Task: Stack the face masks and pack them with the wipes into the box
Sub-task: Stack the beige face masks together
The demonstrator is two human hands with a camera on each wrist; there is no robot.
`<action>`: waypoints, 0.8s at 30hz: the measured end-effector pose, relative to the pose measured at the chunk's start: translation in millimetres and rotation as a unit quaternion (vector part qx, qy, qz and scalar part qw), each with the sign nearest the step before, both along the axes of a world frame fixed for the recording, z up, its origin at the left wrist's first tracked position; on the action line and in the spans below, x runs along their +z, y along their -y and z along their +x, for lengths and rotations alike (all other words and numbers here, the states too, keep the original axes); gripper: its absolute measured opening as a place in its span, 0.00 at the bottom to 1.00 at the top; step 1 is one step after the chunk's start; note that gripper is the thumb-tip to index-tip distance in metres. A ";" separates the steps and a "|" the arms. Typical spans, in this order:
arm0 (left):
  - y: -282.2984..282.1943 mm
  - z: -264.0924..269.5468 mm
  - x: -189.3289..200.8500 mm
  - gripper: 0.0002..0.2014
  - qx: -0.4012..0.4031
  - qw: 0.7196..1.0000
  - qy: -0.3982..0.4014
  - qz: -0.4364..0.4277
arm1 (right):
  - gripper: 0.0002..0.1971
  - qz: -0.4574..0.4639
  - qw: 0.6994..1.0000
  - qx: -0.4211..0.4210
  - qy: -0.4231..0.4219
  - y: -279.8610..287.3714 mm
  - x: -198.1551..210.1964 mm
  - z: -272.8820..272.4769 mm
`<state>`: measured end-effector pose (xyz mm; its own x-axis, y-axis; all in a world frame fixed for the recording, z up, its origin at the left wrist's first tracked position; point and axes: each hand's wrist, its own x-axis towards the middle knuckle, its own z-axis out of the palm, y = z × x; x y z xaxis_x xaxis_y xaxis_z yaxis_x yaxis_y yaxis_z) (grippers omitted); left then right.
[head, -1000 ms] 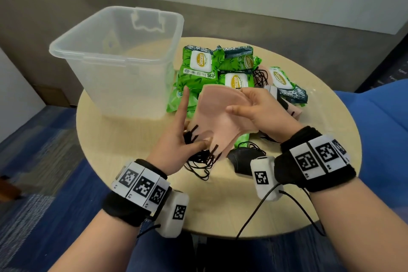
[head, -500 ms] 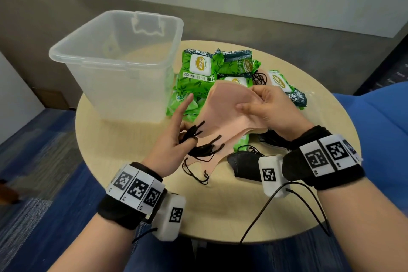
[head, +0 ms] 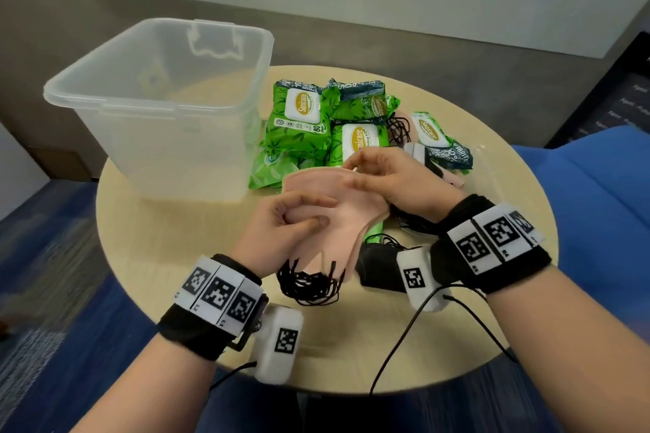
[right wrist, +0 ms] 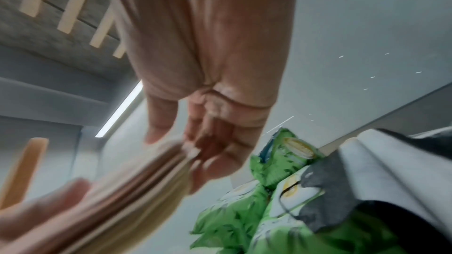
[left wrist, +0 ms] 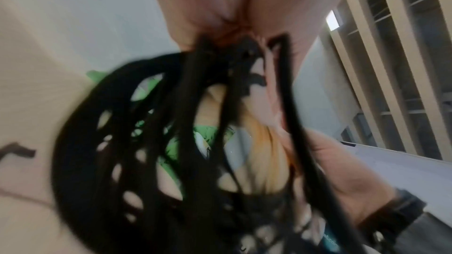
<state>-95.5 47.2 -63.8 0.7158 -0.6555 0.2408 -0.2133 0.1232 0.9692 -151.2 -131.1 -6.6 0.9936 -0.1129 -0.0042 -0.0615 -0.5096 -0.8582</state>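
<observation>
Box: clear plastic box (head: 158,109) on the left part of the round counter (head: 147,242), upright and lidless; nothing seen inside, only counter through its walls
Wipes: green wipes packs (head: 299,123) heaped on the counter just right of the box, some touching its wall; none in the box
Masks: stack of pink face masks (head: 337,207) held above the counter between both hands, black ear loops (head: 309,286) dangling off its near end; black face mask (head: 376,262) lying on the counter under the right wrist
Left hand (head: 281,228): fingers curled, thumb on top of the stack, gripping its near left edge
Right hand (head: 390,179): fingers bent, pinching the far right edge of the same stack
Head view only: box, whole counter, both hands together
Left wrist view only: ear loops (left wrist: 151,142) close up, bunched and tangled, blurred
Right wrist view only: layered edges of the stack (right wrist: 127,190) fanned beneath the fingers (right wrist: 161,119); grey and white mask (right wrist: 367,177) lying over the wipes packs (right wrist: 247,225)
</observation>
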 end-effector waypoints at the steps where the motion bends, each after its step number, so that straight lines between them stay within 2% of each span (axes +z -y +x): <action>1: -1.2 1.5 -1.8 0.15 0.019 1.000 -0.020 0.000 | 0.02 -0.001 0.998 -0.055 0.014 10.7 -1.7 0.6; 2: -2.3 3.7 -3.9 0.15 0.039 0.999 -0.033 0.001 | 0.03 -0.033 0.990 -0.133 0.031 26.9 -4.5 1.9; 3: -4.1 6.1 -6.0 0.15 0.060 0.998 -0.036 0.004 | 0.04 -0.092 0.970 -0.222 0.041 46.0 -7.7 2.8; 5: -7.4 10.9 -9.4 0.15 0.094 0.995 -0.039 0.005 | 0.10 -0.220 0.900 -0.376 -0.002 86.5 -15.0 1.6; 6: -8.6 12.6 -10.4 0.15 0.105 0.993 -0.044 0.003 | 0.12 -0.260 0.875 -0.404 -0.058 102.6 -20.2 0.4; 7: -9.0 14.1 -10.8 0.14 0.112 0.992 -0.049 0.001 | 0.14 -0.286 0.863 -0.397 -0.128 114.3 -25.8 -0.3; 9: -7.8 15.1 -10.8 0.13 0.120 0.992 -0.050 0.002 | 0.16 -0.327 0.851 -0.335 -0.238 123.6 -36.8 0.0; 12: -4.3 14.6 -7.7 0.13 0.121 0.991 -0.048 -0.007 | 0.17 -0.318 0.858 -0.315 -0.251 125.3 -47.1 3.3; 16: -2.5 14.6 -5.0 0.13 0.122 0.991 -0.050 -0.017 | 0.04 -0.161 0.899 -0.359 -0.193 126.8 -54.8 2.4; 18: -2.9 14.9 -5.0 0.13 0.127 0.990 -0.052 -0.022 | 0.07 -0.101 0.906 -0.383 -0.149 126.1 -51.9 -0.4; 21: -2.3 14.6 -5.6 0.12 0.132 0.989 -0.059 -0.025 | 0.07 -0.091 0.913 -0.393 -0.059 120.2 -36.3 -2.6; 24: -0.7 12.9 -5.8 0.12 0.133 0.988 -0.071 -0.024 | 0.07 -0.129 0.922 -0.364 0.019 109.8 -18.3 -3.6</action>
<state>-82.6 47.9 -69.6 0.8898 -0.4306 0.1509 -0.1056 0.1274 0.9862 -154.8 -240.9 -24.9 0.6531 -0.7423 0.1497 -0.4399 -0.5329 -0.7229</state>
